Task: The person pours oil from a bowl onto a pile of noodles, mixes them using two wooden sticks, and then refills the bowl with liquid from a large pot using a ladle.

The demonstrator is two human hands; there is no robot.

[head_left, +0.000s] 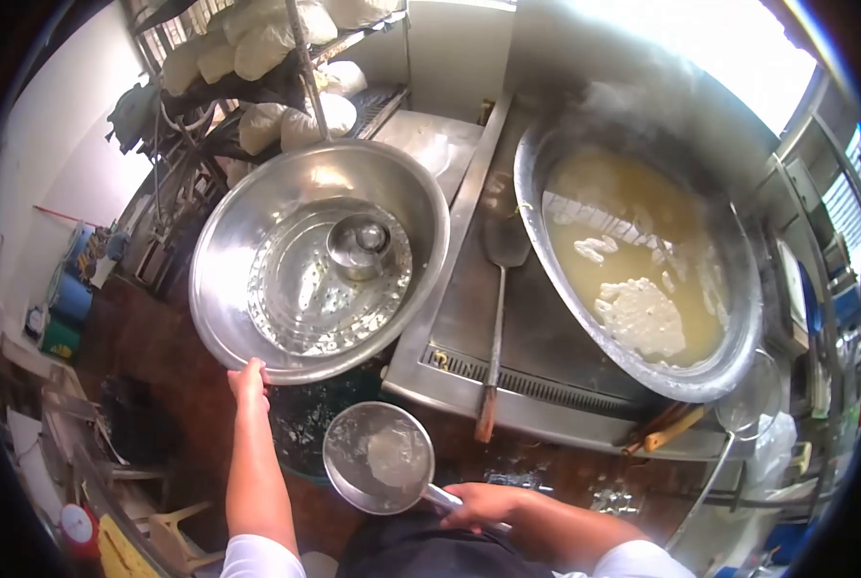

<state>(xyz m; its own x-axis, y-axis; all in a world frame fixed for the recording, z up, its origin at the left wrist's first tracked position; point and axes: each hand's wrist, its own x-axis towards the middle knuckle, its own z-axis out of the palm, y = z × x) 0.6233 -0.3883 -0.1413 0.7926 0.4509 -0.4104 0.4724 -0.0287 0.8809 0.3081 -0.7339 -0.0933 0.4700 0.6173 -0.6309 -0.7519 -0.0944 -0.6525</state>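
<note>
My left hand [249, 378] grips the near rim of a large, wide steel basin [220, 241], its fingers closed at the edge. A little cloudy liquid lies in the bottom of the basin, and a small round metal cup [355, 258] sits in it. Close to my body, my right hand [478, 508] is wrapped around the handle of a metal dipper [339, 462]. The dipper's round bowl faces up, with a whitish patch inside.
A big steaming pot [594, 337] of yellowish liquid with white foam is set into the steel counter [450, 385] at right. A long-handled spatula [497, 318] lies between pot and basin. Filled white bags [266, 48] sit on a rack behind. A wire strainer [750, 395] is by the pot.
</note>
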